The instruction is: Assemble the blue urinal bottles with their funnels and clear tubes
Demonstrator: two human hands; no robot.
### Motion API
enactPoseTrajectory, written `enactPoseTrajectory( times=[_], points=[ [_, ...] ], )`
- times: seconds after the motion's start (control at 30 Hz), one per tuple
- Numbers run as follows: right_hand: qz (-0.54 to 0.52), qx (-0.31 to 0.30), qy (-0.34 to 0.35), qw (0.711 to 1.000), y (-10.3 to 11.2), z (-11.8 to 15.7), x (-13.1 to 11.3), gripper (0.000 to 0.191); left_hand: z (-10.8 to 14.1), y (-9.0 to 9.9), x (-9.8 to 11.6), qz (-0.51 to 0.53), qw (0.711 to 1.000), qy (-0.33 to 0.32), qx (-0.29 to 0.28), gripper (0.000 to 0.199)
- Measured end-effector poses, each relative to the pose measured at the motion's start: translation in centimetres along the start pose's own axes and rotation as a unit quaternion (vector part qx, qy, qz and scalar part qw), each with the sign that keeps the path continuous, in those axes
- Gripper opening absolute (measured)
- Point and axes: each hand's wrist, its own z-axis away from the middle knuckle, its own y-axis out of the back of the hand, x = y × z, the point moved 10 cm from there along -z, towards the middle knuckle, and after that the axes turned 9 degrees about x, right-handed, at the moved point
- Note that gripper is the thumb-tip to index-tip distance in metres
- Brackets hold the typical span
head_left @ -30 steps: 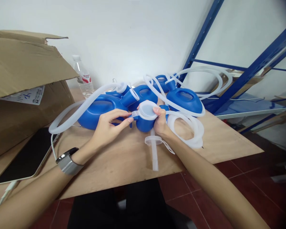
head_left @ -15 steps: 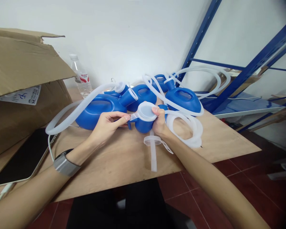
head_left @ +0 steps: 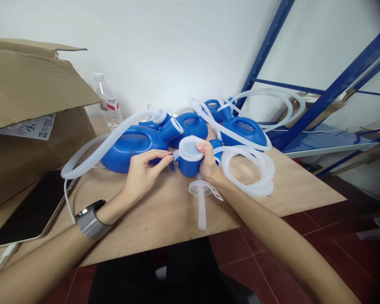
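Between my hands is a blue plastic urinal bottle (head_left: 190, 168) with its mouth towards me and a translucent white cap (head_left: 190, 148) over it. My left hand (head_left: 147, 171) is closed, thumb and forefinger pinching the cap's strap (head_left: 176, 155) on the left side. My right hand (head_left: 209, 164) wraps round the bottle's neck from the right, its thumb pressed on the cap's rim. Just below lies a clear ring-shaped cap (head_left: 196, 188) with a short tube (head_left: 202, 213) pointing towards me. A coiled white hose (head_left: 266, 175) lies right of my right hand.
More blue urinal bottles (head_left: 129, 145) with white hoses stand behind on the wooden table (head_left: 152, 228). To the left are a cardboard box (head_left: 28, 84), a water bottle (head_left: 109, 103) and a dark tablet (head_left: 28, 211). A blue metal shelf (head_left: 323, 137) stands at the right.
The capped mouth and my right hand have moved slightly left. My left wrist has turned a little and still pinches the strap. The ring cap with the tube has shifted slightly left.
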Motion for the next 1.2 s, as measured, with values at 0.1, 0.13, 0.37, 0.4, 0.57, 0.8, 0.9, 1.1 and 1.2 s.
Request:
enactPoseTrajectory(
  times=[0.1, 0.13, 0.37, 0.4, 0.57, 0.8, 0.9, 1.1, 1.2],
  points=[
    [-0.039, 0.04, -0.027, 0.998, 0.9, 0.0, -0.9, 0.044, 0.2, -0.1, 0.0, -0.022, 1.0, -0.014, -0.001, 0.016],
    [-0.045, 0.031, -0.027, 0.998, 0.8, 0.0, -1.5, 0.043, 0.2, -0.2, 0.1, -0.034, 0.999, -0.027, -0.004, 0.017],
    [-0.116, 0.016, -0.038, 0.992, 0.7, -0.4, -2.5, 0.046, 0.3, -0.5, 2.1, -0.11, 0.986, -0.123, -0.026, 0.022],
    [-0.129, 0.038, -0.055, 0.989, 0.9, -0.6, -2.0, 0.048, 0.3, -0.5, 2.2, -0.106, 0.987, -0.117, -0.033, 0.023],
    [-0.222, 0.068, -0.104, 0.967, 0.7, -1.2, -1.2, 0.054, 0.8, -2.3, 0.9, -0.057, 0.99, -0.043, -0.118, 0.075],
    [-0.27, 0.073, -0.095, 0.955, 0.9, -1.7, -2.4, 0.046, 1.2, -3.1, -1.6, 0.006, 0.987, 0.064, -0.145, 0.053],
    [-0.262, 0.052, -0.094, 0.959, 0.6, -1.7, -2.9, 0.052, 0.8, -2.3, -2.2, -0.002, 0.991, 0.066, -0.118, 0.052],
    [-0.287, -0.011, -0.085, 0.954, -0.8, -1.1, -3.9, 0.055, 1.2, -2.7, -1.6, 0.055, 0.99, 0.04, -0.124, 0.09],
    [-0.272, -0.042, -0.09, 0.957, -1.2, -0.9, -3.7, 0.055, 1.4, -2.4, -1.5, 0.035, 0.994, 0.033, -0.096, 0.102]
  ],
)
